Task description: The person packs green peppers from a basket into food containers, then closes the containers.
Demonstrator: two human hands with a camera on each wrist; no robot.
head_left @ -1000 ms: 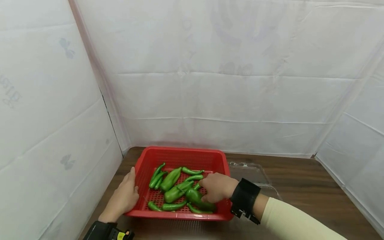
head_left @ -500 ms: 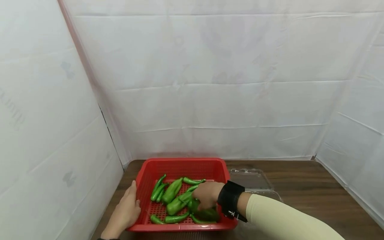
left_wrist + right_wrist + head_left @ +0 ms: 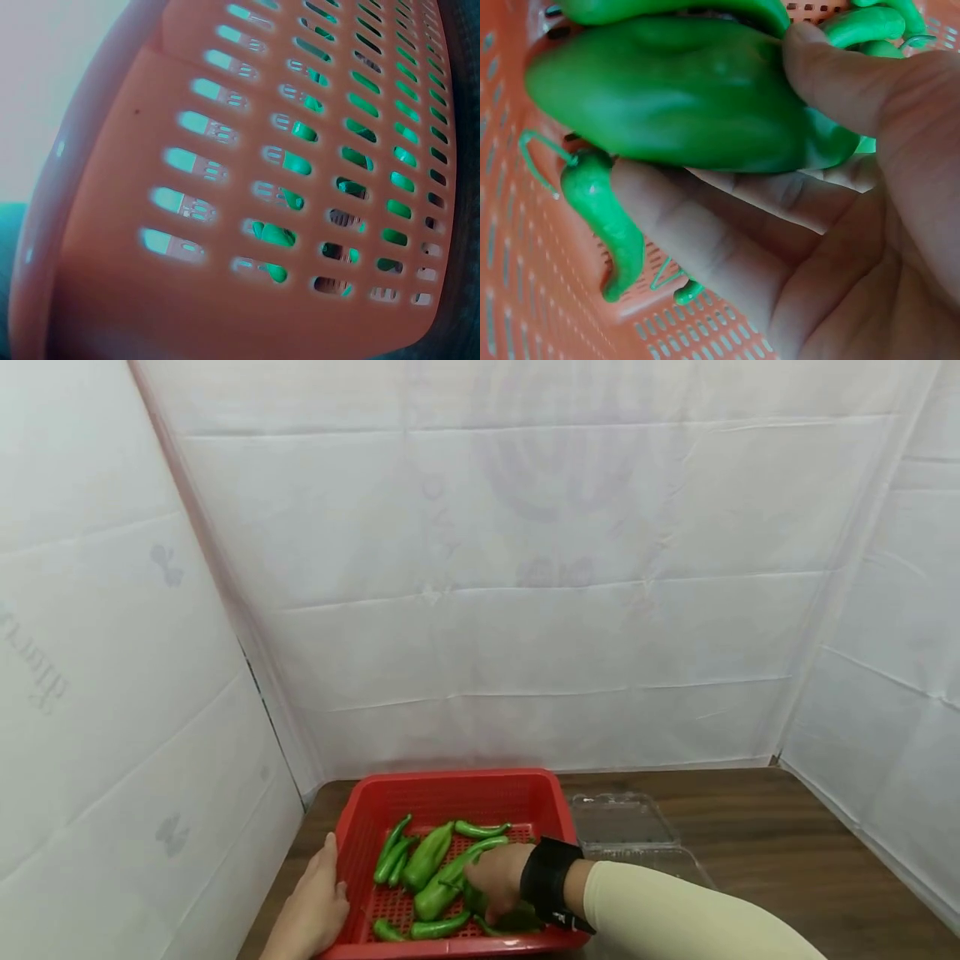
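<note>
The right hand grips one fat green pepper inside the red basket, its long axis lying across the palm. The left hand, fingers flat, rests against the basket's left wall. About ten peppers show; some are hidden beneath the hand. One clear container sits on the worktop.

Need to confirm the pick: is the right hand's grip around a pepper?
Yes, the right hand curls thumb and fingers around a fat green pepper.
</note>
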